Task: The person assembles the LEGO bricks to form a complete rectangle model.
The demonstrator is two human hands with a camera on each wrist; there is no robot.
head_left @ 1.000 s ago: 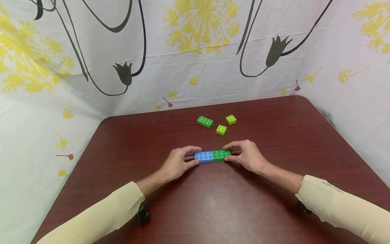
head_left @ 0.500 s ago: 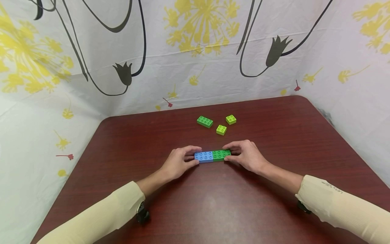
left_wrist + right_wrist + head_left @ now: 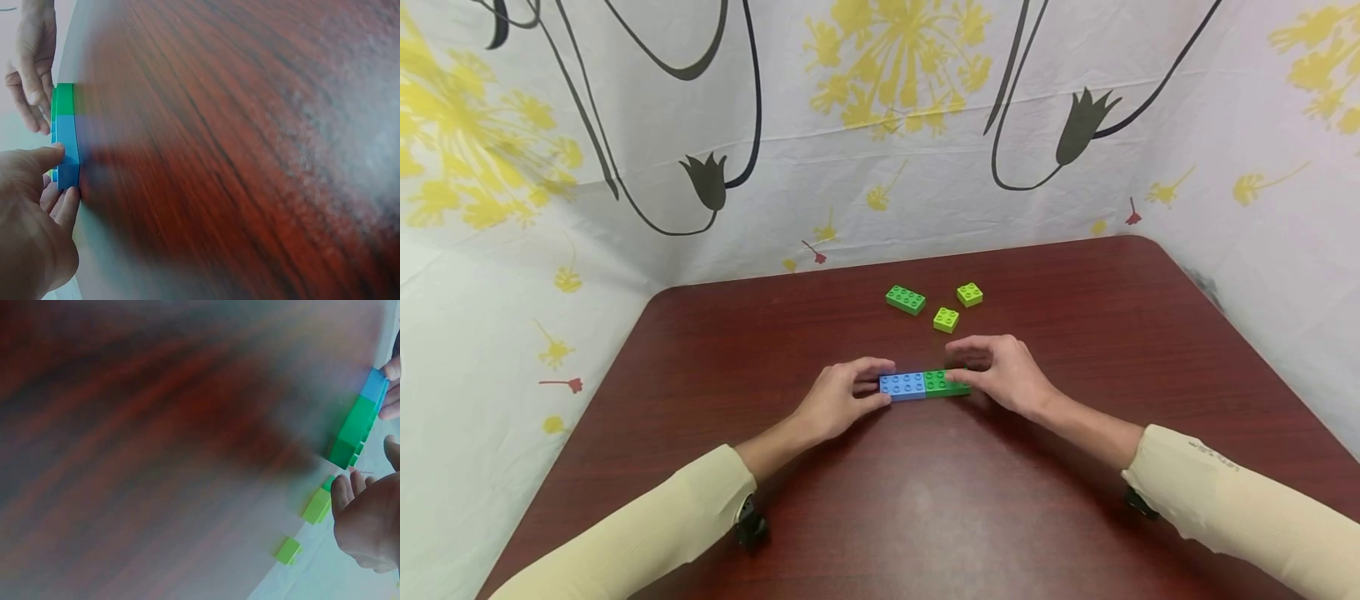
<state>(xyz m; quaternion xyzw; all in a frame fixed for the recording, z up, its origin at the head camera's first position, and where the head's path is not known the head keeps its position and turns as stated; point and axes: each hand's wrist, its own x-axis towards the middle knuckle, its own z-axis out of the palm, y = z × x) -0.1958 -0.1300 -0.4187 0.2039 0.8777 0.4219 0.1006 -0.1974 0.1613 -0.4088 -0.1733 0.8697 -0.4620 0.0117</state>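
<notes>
One studded, oblong blue brick (butting green brick) pinched by left grip; right grip parted, holding nothing.

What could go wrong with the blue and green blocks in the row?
The green rectangular plastic brick might slide out of line: it sits end to end with the blue rectangular plastic brick, but only the left hand grips the row, at the blue end.

The right hand is close by, holding nothing, so it could bump the green end.

It might also knock the nearer lime-green square plastic brick, which lies loose just beyond it.
</notes>
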